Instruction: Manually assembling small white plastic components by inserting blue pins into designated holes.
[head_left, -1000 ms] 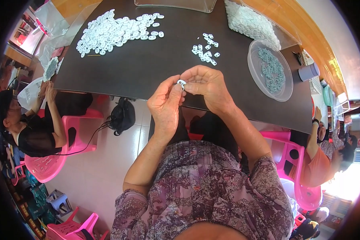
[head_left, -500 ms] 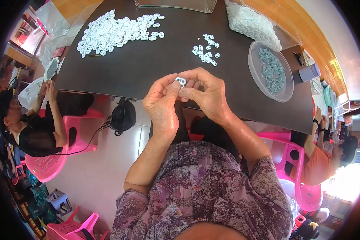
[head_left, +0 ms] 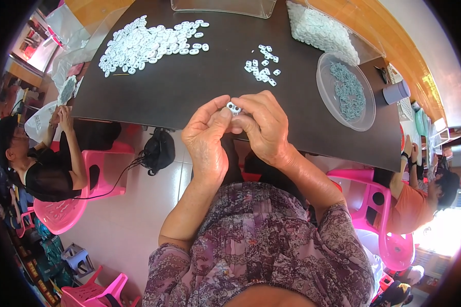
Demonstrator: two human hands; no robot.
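While at the table (head_left: 153,102), both hands (head_left: 206,138) (head_left: 265,125) in a pinch; white two-holed piece (head_left: 233,107) between.

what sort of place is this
Probably a small indoor workshop: a smooth dark brown table bears a heap of small white oval plastic-looking pieces and a round clear plastic dish of grey-green parts, with glossy pink plastic chairs around it.

In my two hands (head_left: 208,144) I held one two-holed white piece (head_left: 234,107). I counted one table (head_left: 200,84), two clusters of white pieces (head_left: 135,50), one filled bag (head_left: 323,37), one round tray (head_left: 362,126), one lavender cup (head_left: 396,92) and at least three pink chairs (head_left: 61,212).
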